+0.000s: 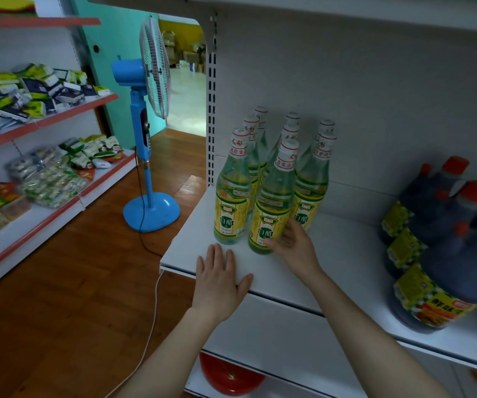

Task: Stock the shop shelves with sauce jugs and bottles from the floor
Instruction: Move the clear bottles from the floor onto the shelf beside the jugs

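A single head-worn wide-angle camera looks forward and down from close range onto a white shop shelf (332, 271), with the wooden floor (73, 297) at left.

Bottles (271, 193) left on shelf (346, 248), jugs (443, 242) right, perhaps 4

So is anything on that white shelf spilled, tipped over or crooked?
Nothing stands out. The clear glass vinegar bottles with yellow labels stand upright in a tidy cluster on the white metal shelf, and the dark soy sauce jugs with orange caps look upright too. No spills show.
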`<state>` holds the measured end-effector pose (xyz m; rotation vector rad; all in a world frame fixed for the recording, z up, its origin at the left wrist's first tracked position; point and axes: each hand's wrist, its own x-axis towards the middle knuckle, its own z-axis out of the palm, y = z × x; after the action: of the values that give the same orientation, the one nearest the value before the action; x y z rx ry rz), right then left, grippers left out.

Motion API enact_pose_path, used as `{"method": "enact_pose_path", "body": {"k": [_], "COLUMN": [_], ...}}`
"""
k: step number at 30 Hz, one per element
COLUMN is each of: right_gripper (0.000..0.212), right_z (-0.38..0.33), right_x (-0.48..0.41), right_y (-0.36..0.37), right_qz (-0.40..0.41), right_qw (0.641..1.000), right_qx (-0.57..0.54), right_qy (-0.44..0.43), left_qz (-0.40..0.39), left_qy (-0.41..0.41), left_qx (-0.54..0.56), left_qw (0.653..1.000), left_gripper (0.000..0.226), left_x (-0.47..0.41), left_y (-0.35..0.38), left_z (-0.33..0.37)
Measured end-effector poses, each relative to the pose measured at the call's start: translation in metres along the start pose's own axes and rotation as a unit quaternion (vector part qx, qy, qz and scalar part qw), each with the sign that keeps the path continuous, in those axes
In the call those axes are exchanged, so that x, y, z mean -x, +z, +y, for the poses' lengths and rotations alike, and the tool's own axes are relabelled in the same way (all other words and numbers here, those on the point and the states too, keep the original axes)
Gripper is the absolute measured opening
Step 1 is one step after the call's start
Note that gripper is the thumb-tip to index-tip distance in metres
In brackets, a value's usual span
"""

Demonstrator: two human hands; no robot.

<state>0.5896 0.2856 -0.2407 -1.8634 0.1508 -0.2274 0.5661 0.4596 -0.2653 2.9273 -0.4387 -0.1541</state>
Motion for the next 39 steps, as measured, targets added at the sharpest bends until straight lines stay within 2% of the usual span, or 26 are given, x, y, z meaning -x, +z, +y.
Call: {"method": "enact_pose_path", "body": {"k": [5, 8, 15, 21, 27, 29, 32, 39], "right_gripper": [0.078, 0.070, 0.062, 0.061, 0.063, 0.063, 0.064, 0.064], "right_z": [0.013, 0.017, 0.017, 0.018, 0.018, 0.017, 0.018, 0.018], "right_x": [0.005, 0.006, 0.004, 0.004, 0.006, 0.006, 0.006, 0.007], "right_y": [0.006, 0.010, 0.010, 0.017, 0.016, 0.015, 0.015, 0.016], "right_qz": [-0.006, 0.003, 0.014, 0.053, 0.045, 0.039, 0.041, 0.045], "right_qw": [1.000, 0.999, 0.998, 0.996, 0.997, 0.998, 0.998, 0.997], "right_qx": [0.025, 0.034, 0.058, 0.075, 0.054, 0.049, 0.050, 0.060], "right_qy": [0.017, 0.015, 0.003, 0.007, 0.012, 0.012, 0.012, 0.017], "left_qz": [0.003, 0.003, 0.006, 0.000, 0.002, -0.001, -0.009, -0.016], "left_qy": [0.003, 0.003, -0.001, 0.002, 0.002, -0.001, -0.003, -0.003], "left_qx": [0.002, 0.006, 0.001, -0.003, -0.015, -0.017, -0.024, -0.026], "left_qw": [1.000, 1.000, 1.000, 1.000, 1.000, 1.000, 1.000, 1.000], "left_gripper": [0.100, 0.105, 0.104, 0.104, 0.105, 0.099, 0.076, 0.075], "left_x": [0.000, 0.000, -0.001, -0.001, -0.001, 0.000, 0.001, 0.002], "left_y": [0.001, 0.002, 0.003, 0.002, 0.002, 0.001, -0.001, -0.003], "left_z": [0.001, 0.000, 0.001, 0.000, 0.001, 0.001, 0.001, 0.002]}}
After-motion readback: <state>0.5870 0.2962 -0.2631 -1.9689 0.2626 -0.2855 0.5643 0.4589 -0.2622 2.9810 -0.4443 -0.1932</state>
